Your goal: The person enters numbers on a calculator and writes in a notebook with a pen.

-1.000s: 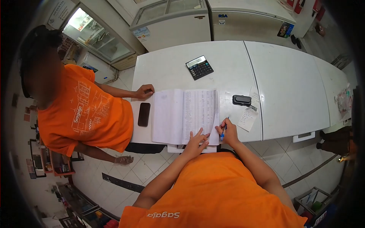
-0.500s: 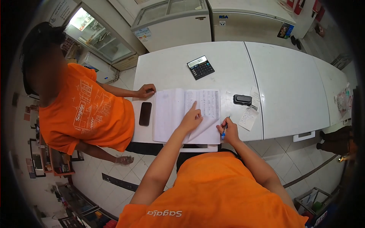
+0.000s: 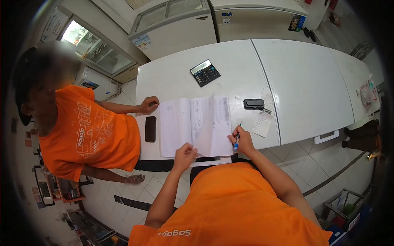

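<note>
Head view: the white table [image 3: 303, 94] stretches across, and the open book [image 3: 174, 127] lies on its near left part, right before the person. Now a leaf [image 3: 208, 131] bows up over the book's right half, where half a second ago a near corner was curled! The left hand [image 3: 184, 158], pointing then, has dropped to the near edge, fingers bent; whether they pinch the leaf, I can't tell. The right hand [image 3: 243, 141] stays by the right edge, closed around a blue pen [image 3: 236, 145].
</note>
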Demonstrator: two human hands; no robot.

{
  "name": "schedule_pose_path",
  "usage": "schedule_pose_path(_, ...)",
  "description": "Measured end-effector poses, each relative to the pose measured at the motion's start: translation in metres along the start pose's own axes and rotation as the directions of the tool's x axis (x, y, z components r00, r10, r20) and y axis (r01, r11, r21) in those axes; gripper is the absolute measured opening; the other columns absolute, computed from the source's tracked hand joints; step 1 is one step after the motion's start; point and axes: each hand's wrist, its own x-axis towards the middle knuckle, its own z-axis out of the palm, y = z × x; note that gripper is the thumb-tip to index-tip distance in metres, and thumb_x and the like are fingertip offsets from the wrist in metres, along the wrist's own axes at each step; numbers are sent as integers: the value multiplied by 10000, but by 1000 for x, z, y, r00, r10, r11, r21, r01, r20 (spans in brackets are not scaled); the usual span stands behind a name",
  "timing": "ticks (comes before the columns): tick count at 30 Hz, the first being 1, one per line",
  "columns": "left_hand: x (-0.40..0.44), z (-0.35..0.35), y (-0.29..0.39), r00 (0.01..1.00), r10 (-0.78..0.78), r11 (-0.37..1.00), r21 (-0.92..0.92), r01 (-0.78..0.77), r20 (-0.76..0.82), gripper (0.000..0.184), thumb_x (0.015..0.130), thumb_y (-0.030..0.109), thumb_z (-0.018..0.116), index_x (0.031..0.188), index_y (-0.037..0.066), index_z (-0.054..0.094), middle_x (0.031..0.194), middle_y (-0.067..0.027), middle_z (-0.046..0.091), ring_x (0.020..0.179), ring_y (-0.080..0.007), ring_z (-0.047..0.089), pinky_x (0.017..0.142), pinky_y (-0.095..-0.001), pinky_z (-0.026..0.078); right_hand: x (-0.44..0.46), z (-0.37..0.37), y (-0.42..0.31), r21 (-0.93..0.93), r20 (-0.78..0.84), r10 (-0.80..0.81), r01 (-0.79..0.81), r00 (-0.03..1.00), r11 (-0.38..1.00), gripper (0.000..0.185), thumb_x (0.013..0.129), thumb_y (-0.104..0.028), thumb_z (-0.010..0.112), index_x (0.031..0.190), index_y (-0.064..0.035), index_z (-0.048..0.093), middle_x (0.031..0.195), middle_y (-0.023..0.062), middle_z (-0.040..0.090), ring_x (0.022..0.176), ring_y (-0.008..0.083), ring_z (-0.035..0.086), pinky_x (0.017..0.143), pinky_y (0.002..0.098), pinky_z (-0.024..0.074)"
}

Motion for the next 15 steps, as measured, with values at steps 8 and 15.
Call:
schedule_pose_path(8,-22,-45,-30,305,360,890,423,170,-882,118,1000,52,609,1092,-2,559,1055,-147,645,974,-272,676,858,-388,547,2,3,7,0,7,-1,1,1000,1000,327,859,-184,828,888,-44,533,664,134,608,593,309,627,584,400,483)
schedule_pose_path(15,19,104,29,927,375,644,718,-266,7,938,941,446,713,1625,-12,263,1701,-290,184,1583,-451,166,1246,-618,146,2,4,3,39,-11,13,-13,1000,999,315,886,-200,808,877,-41,537,650,136,617,577,310,631,565,407,479)
